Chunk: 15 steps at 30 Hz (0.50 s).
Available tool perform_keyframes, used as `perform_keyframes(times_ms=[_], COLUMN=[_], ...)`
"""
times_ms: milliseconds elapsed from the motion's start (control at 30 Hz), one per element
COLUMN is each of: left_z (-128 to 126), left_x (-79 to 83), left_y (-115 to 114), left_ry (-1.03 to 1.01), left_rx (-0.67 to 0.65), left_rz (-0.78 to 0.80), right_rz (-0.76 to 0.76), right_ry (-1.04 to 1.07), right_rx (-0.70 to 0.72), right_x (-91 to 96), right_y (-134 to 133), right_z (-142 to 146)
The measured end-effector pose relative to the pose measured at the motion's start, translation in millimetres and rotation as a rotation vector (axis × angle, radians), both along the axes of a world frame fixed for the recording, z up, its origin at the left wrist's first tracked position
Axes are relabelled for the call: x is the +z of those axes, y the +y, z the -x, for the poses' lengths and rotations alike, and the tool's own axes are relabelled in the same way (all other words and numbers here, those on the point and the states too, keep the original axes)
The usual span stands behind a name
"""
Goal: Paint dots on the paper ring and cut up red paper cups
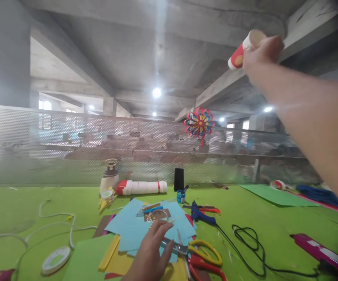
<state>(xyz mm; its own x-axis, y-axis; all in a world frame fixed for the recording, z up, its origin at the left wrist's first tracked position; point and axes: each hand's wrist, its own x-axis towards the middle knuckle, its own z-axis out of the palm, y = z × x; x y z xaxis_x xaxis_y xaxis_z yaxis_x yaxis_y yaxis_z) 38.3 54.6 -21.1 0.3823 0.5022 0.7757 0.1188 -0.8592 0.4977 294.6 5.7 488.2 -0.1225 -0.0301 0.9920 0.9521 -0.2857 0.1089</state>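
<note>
My right hand (264, 50) is raised high at the upper right, fingers wrapped round a red and white paper cup (239, 56) that tilts with its open mouth up and to the right. Low in the middle, my left hand (154, 249) hovers over or rests on light blue paper sheets (128, 230), fingers apart. Between its thumb and fingers shows a blade of the yellow-handled scissors (205, 249); I see no grip on it. Red-handled scissors (205, 267) lie beside them. Just beyond my left fingers are a blue pen-like tool (153, 209) and small scraps.
A blue glue gun (201, 215) trails a black cord to the right. Behind stand a pump sprayer (109, 177), a white and red tube (142, 187) and a phone (178, 179). A paper flower (200, 122) hangs on the perforated screen (145, 136). A tape roll (56, 260) lies left.
</note>
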Motion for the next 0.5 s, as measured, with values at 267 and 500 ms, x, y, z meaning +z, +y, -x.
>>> perform_keyframes(times_ms=[267, 500], left_z=[0, -2], left_x=[8.6, 2.2], left_y=[-6, -3], left_ry=[0.088, 0.105], left_rx=[-0.022, -0.036], left_rz=[-0.288, -0.311], right_rz=[-0.006, 0.041], right_ry=[0.181, 0.195], right_rx=[-0.079, -0.05], right_x=[-19.8, -24.5], right_y=[19, 19], right_z=[44, 35])
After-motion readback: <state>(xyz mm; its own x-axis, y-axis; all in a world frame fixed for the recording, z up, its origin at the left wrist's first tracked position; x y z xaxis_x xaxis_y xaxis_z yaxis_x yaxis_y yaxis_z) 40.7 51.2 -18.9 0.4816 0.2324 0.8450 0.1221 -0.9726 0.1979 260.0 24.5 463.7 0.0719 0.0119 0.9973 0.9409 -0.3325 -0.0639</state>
